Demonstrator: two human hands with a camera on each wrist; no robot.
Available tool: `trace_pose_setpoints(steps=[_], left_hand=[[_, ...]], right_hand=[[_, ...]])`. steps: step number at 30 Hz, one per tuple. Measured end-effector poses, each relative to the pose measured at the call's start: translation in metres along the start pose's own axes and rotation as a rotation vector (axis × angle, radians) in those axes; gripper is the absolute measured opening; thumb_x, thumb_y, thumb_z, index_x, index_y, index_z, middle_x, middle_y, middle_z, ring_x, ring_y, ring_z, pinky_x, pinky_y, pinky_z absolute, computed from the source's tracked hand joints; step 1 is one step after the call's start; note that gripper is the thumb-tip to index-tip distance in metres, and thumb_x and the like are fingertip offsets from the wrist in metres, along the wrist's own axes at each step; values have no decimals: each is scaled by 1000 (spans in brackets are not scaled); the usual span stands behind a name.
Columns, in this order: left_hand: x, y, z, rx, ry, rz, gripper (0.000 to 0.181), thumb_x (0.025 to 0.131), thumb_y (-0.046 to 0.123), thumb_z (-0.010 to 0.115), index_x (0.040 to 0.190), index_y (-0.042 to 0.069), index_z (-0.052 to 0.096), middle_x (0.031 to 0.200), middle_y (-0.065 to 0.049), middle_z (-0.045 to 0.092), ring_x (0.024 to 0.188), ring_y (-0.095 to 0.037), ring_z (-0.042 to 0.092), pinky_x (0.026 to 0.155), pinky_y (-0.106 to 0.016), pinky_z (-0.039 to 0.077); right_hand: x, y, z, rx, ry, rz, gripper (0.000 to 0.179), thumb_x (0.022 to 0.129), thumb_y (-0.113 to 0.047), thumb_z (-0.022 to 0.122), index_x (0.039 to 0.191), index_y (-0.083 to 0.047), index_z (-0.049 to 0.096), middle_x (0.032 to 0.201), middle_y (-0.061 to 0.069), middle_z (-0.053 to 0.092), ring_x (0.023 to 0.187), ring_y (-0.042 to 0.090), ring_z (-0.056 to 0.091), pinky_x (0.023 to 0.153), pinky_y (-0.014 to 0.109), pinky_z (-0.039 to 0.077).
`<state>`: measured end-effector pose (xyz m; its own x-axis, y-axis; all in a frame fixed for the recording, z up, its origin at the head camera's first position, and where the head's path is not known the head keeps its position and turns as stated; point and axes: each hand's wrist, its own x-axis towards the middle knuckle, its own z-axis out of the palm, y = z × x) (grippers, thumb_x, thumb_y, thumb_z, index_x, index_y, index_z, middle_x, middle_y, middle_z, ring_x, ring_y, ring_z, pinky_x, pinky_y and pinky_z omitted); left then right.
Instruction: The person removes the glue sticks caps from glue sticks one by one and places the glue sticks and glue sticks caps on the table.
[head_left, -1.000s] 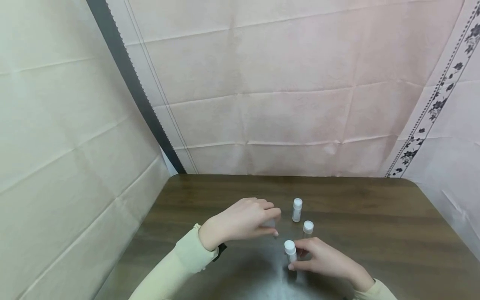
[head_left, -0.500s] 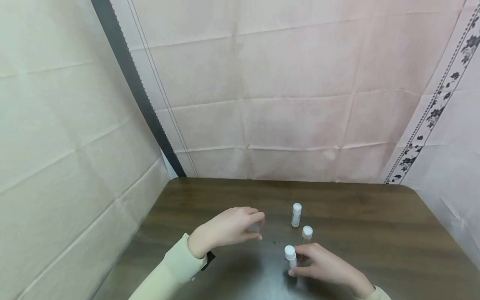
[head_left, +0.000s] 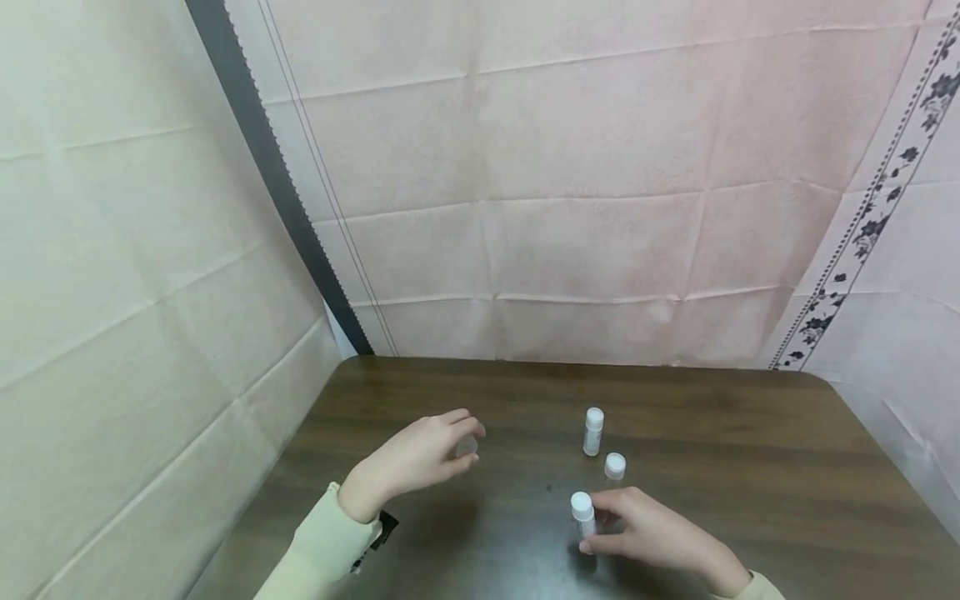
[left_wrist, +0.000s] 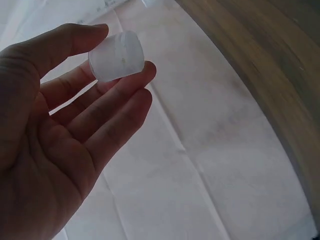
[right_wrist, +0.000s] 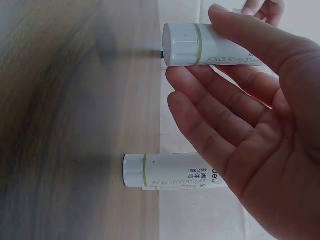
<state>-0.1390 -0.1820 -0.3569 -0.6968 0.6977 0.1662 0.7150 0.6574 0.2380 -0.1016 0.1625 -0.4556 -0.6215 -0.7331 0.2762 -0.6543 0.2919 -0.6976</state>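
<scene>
My left hand [head_left: 420,458] pinches a translucent white plastic cap [left_wrist: 118,57] between thumb and fingertips, above the left part of the table. Its hollow, rounded shape shows best in the left wrist view. My right hand [head_left: 645,532] grips a white glue stick [head_left: 582,515] by its sides, with the white top facing up. In the right wrist view the lower end of this glue stick [right_wrist: 195,45] is raised off the table. Beyond the right hand stand a second glue stick [head_left: 614,467], partly hidden by the fingers, and a third glue stick [head_left: 593,432] farther back.
The dark wooden table [head_left: 720,425] has rounded far corners. Creased pale cloth [head_left: 585,208] hangs behind it, and more pale cloth [head_left: 150,292] hangs along the left side. A small dark spot marks the tabletop left of the glue sticks.
My left hand has moved left, away from the glue sticks, carrying the cap. The right hand keeps its hold on the glue stick in nearly the same place.
</scene>
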Motion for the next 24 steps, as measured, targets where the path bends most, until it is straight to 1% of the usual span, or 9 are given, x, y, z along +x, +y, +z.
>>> trace_pose_setpoints(steps=[3, 5, 10, 13, 18, 24], left_hand=[[-10, -10, 2, -18, 8, -53, 19, 96, 22, 70, 113, 13, 67, 102, 5, 62, 69, 1, 53, 66, -21, 50], [-17, -15, 3, -24, 13, -77, 18, 96, 22, 70, 112, 13, 67, 102, 5, 62, 70, 0, 53, 67, -23, 50], [-33, -27, 5, -37, 37, -131, 16, 95, 20, 72, 109, 14, 68, 102, 5, 63, 80, -3, 58, 72, -26, 53], [-39, -33, 6, -36, 50, -158, 16, 94, 19, 73, 109, 14, 68, 102, 7, 62, 85, -4, 59, 75, -28, 53], [-43, -40, 11, -37, 67, -174, 16, 94, 20, 73, 108, 15, 68, 100, 9, 61, 85, -5, 59, 75, -29, 53], [-53, -46, 20, -55, 59, -181, 14, 92, 18, 75, 104, 16, 68, 97, 9, 61, 83, -6, 58, 74, -29, 52]], right_hand=[[0, 0, -1, -9, -2, -1, 14, 92, -28, 75, 99, -21, 65, 88, -20, 62, 81, -2, 62, 68, 23, 54], [0, 0, -1, -13, -1, 3, 15, 92, -29, 76, 99, -20, 66, 89, -20, 63, 81, -2, 62, 69, 24, 54], [1, 2, -1, -10, -2, 1, 16, 92, -31, 75, 99, -21, 66, 88, -20, 62, 80, -2, 61, 69, 24, 54], [1, 3, -1, -6, 2, -4, 16, 92, -30, 76, 100, -21, 65, 88, -20, 62, 80, -1, 62, 68, 24, 54], [-1, 4, -4, -21, 15, -5, 16, 92, -29, 76, 100, -19, 65, 89, -20, 63, 82, -1, 62, 70, 26, 55], [-2, 5, -1, 18, 0, 9, 16, 94, -29, 74, 101, -18, 65, 91, -19, 63, 84, 0, 64, 70, 24, 55]])
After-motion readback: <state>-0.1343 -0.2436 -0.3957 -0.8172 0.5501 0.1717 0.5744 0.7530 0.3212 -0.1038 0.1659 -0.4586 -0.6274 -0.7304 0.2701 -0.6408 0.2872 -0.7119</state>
